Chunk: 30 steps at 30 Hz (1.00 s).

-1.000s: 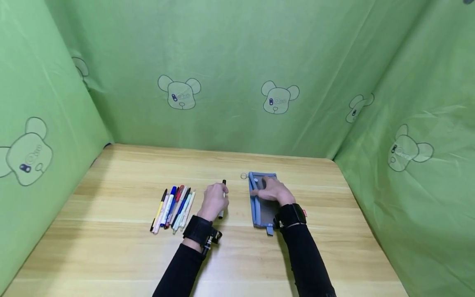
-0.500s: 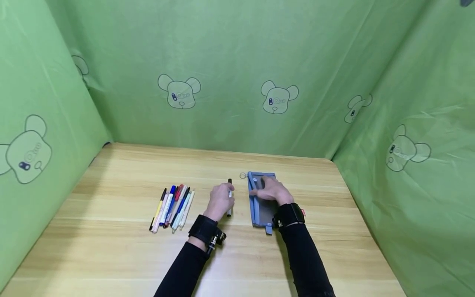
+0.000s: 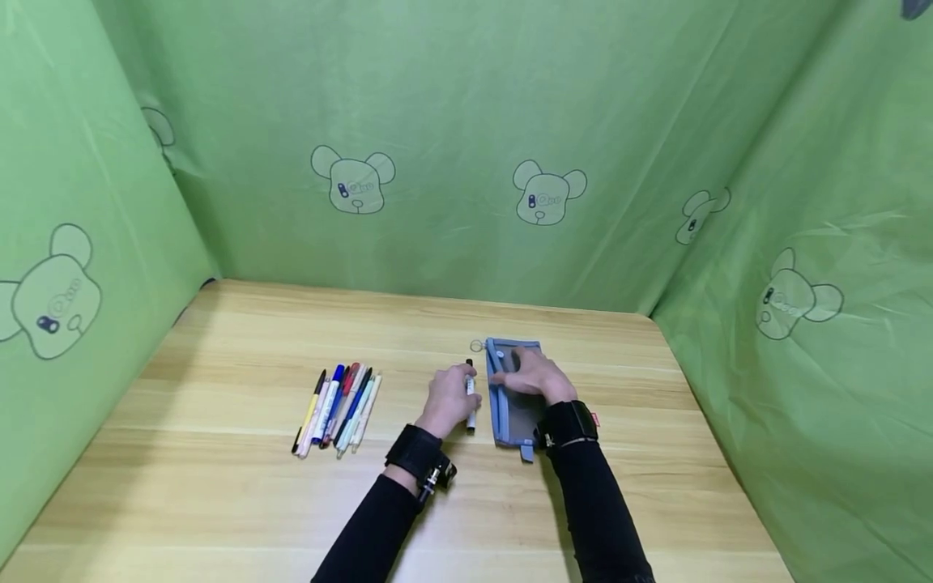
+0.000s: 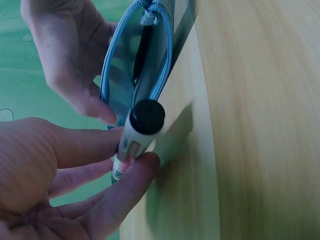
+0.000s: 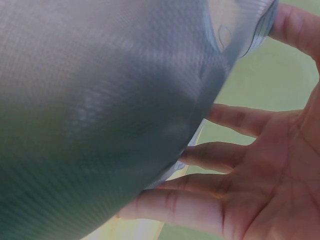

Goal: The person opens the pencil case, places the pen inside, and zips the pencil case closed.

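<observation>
My left hand (image 3: 448,397) pinches a white marker with a black cap (image 4: 134,139) between thumb and fingers, just left of a blue mesh pencil case (image 3: 521,418). My right hand (image 3: 538,376) grips the case's open zip edge, thumb on one side and fingers along the mesh (image 5: 125,110). In the left wrist view the case's mouth gapes, its blue zip edges (image 4: 106,80) bowed apart. A dark slim thing (image 4: 143,52) shows within the mouth. The marker's black end is towards the left wrist camera, and its other end is near the opening.
Several pens and markers (image 3: 337,409) lie side by side on the wooden table (image 3: 240,502), left of the hands. A metal ring (image 3: 477,346) hangs off the case's far left corner. Green cloth (image 3: 452,259) encloses the table at the back and sides.
My left hand has carried the marker rightwards over the table, close to the pencil case. My right hand keeps its grip on the case, almost unmoved.
</observation>
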Motion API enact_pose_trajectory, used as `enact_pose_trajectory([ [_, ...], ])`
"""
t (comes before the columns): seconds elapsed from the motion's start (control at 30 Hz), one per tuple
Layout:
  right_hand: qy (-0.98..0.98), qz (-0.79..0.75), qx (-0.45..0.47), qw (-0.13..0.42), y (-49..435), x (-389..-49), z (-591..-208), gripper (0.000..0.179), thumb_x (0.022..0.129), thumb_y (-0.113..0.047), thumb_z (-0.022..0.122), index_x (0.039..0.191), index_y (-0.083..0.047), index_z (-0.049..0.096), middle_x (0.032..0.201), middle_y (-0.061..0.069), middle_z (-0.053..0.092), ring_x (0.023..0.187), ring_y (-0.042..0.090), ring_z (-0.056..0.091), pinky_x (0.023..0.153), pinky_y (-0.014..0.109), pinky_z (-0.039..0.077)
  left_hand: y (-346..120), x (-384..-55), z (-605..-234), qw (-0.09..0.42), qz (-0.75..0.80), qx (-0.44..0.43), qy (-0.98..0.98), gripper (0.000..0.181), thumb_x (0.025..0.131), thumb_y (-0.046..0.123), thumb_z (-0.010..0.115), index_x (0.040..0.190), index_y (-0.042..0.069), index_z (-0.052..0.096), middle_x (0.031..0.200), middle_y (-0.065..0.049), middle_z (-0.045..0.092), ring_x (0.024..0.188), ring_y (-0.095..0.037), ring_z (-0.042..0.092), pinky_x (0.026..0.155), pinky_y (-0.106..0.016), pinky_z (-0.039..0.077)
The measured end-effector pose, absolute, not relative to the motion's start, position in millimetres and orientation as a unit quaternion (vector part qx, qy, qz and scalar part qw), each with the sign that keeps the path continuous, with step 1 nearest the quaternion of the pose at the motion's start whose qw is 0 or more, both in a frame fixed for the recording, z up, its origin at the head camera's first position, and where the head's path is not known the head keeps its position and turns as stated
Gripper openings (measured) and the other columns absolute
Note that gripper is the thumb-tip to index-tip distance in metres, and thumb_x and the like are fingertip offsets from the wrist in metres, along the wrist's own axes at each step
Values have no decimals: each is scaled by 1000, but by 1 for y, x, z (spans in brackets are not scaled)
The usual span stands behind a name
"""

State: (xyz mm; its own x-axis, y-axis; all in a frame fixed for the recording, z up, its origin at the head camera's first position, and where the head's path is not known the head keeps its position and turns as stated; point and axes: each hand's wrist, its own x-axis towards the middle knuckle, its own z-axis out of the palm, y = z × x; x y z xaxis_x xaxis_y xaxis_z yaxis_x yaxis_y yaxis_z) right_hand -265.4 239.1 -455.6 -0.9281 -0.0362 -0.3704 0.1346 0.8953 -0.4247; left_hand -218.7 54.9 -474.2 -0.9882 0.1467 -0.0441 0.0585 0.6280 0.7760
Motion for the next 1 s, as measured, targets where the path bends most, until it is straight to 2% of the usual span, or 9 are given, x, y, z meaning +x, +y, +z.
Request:
enact_pose_trajectory([
  [0.1,955,-229,25,189,240,-266,-456,96,85,-58,68,159,-11,29,152,23,46,118,36,57,88,51,56,58,-220,-474,62,432,60,898,47,82,5,80,127,3,67,82,-15,72,54,-14,51,50,-22,39],
  [0.2,955,-230,23,187,241,-267,-455,97,85,-58,69,159,-11,29,150,23,48,115,35,58,85,50,56,61,-222,-475,65,441,62,893,46,83,7,80,128,3,66,60,-5,58,47,-11,44,48,-23,36],
  [0.27,955,-232,23,186,241,-268,-455,96,85,-57,68,159,-11,29,149,22,49,114,35,58,86,49,56,63,-223,-476,59,444,63,892,45,84,8,80,127,3,67,59,2,50,48,-10,43,49,-23,35],
  [0.37,956,-230,21,182,241,-268,-454,94,85,-57,68,158,-11,31,148,22,50,114,34,58,87,49,55,65,-226,-478,52,450,63,889,45,82,8,81,124,3,68,61,2,48,52,-12,45,51,-23,35],
  [0.53,957,-230,17,178,241,-269,-454,92,86,-56,68,157,-9,33,148,22,51,116,35,58,90,50,54,68,-231,-479,63,458,44,886,48,80,10,84,123,3,66,71,-3,59,65,-18,53,56,-25,39],
  [0.77,954,-237,18,182,237,-264,-460,90,85,-53,68,156,-8,34,146,23,52,113,35,59,87,50,56,70,-226,-483,83,475,36,875,48,79,10,85,121,-3,64,77,-8,71,63,-14,60,56,-23,44],
  [1.0,958,-231,16,168,240,-264,-461,92,85,-55,68,156,-7,34,151,23,49,122,37,57,96,55,53,76,-228,-483,76,479,46,874,36,79,9,82,110,-4,69,77,-11,75,62,-14,64,54,-23,47],
])
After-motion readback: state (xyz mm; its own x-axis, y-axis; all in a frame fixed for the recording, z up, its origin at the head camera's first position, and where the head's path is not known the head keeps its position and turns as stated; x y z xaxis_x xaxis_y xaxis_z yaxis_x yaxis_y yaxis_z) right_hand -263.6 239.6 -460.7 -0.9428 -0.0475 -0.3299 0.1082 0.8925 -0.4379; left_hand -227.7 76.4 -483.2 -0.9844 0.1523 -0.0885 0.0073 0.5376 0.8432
